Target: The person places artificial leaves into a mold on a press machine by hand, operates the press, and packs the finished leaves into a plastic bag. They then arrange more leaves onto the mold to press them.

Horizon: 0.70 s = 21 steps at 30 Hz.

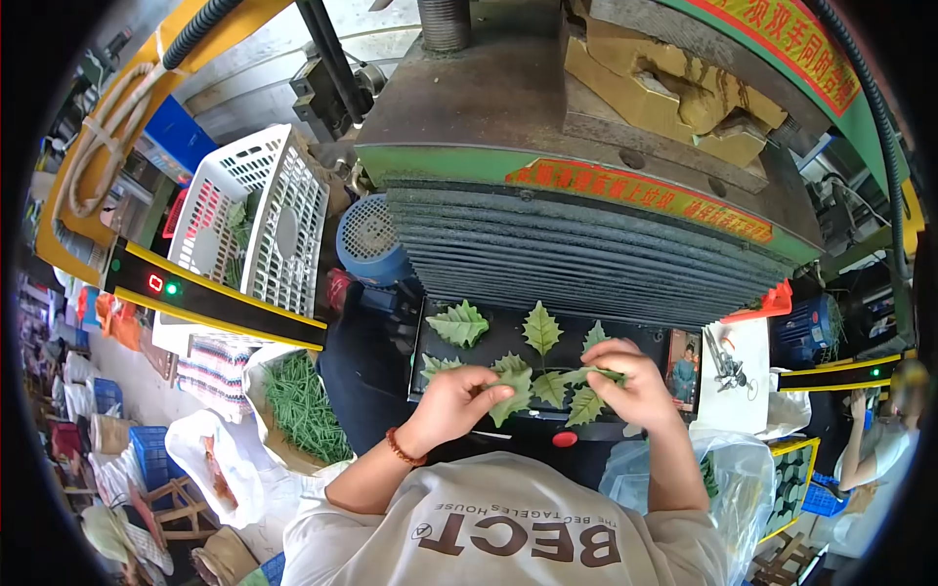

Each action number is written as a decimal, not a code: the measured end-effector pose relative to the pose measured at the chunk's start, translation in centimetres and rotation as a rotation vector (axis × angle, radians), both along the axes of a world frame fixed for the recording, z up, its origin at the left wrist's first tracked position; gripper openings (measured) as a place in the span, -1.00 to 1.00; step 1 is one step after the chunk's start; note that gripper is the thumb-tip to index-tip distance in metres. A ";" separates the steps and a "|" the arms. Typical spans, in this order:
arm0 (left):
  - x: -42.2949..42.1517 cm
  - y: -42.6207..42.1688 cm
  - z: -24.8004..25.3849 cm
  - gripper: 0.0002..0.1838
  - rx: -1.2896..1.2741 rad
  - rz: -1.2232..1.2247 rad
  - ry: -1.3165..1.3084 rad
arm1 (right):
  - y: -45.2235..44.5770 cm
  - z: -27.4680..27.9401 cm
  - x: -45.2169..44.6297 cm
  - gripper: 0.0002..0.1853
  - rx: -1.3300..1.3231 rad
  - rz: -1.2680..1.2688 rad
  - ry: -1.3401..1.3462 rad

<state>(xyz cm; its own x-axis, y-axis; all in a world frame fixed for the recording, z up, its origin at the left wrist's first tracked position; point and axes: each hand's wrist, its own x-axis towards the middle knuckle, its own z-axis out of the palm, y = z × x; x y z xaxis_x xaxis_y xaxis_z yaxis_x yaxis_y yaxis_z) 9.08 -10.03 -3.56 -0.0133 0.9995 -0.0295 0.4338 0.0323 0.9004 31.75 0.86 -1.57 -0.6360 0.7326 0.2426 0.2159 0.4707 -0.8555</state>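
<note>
My left hand (457,400), with a beaded bracelet on its wrist, pinches a green serrated leaf (513,398) between thumb and fingers. To its right, my right hand (633,386) has its fingers closed on another green leaf piece (598,375). Between and beyond the hands, a spray of lobed leaves (541,330) spreads over the black tray (498,342). A separate stack of leaves (457,324) lies at the tray's left. Below the hands is a red button (564,439).
A press machine (586,234) with ribbed bellows rises ahead. White baskets (254,215) and a sack of green stems (298,405) are at left. At right are a picture card (683,369), a white board (733,381), plastic bags (743,479) and a co-worker's arm (856,439).
</note>
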 end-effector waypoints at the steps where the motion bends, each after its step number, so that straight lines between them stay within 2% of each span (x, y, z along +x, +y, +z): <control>1: 0.3 -0.1 -0.5 -0.81 0.128 -0.032 0.131 | 0.2 -0.1 -0.2 -0.95 0.055 0.035 -0.082; 3: 0.8 -0.2 -1.2 -0.87 0.389 -0.083 0.399 | 0.5 -0.2 -0.9 -0.97 0.174 0.117 -0.243; 4: 1.2 0.1 -1.2 -0.87 0.388 -0.073 0.399 | 0.6 -0.1 -1.0 -0.97 0.177 0.127 -0.244; 8: 4.0 1.9 -1.1 -0.92 0.058 -0.109 0.615 | 1.3 0.2 0.1 -0.94 0.221 0.030 -0.433; 14: 3.9 2.5 -2.0 -0.92 0.069 -0.188 0.635 | -0.2 -0.3 2.9 -0.91 -0.003 -0.095 -0.452; 18: 2.8 2.6 -2.4 -0.87 0.048 -0.225 0.397 | -1.3 1.5 3.3 -0.88 -0.222 -0.368 -0.362; 19: 2.4 2.5 -2.2 -0.87 0.050 -0.228 0.398 | -1.3 1.3 3.6 -0.88 -0.221 -0.371 -0.360; 21: 1.6 2.1 -1.5 -0.87 0.190 -0.167 0.368 | -0.7 -0.2 5.0 -0.86 -0.249 -0.372 -0.183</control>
<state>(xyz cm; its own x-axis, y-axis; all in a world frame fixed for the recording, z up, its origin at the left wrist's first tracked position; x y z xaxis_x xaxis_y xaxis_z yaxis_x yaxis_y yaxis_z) 10.70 -7.93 -5.08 0.1732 0.9761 0.1313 0.7119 -0.2162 0.6682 36.79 0.16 -1.76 -0.3360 0.9399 -0.0605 0.4886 0.1190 -0.8644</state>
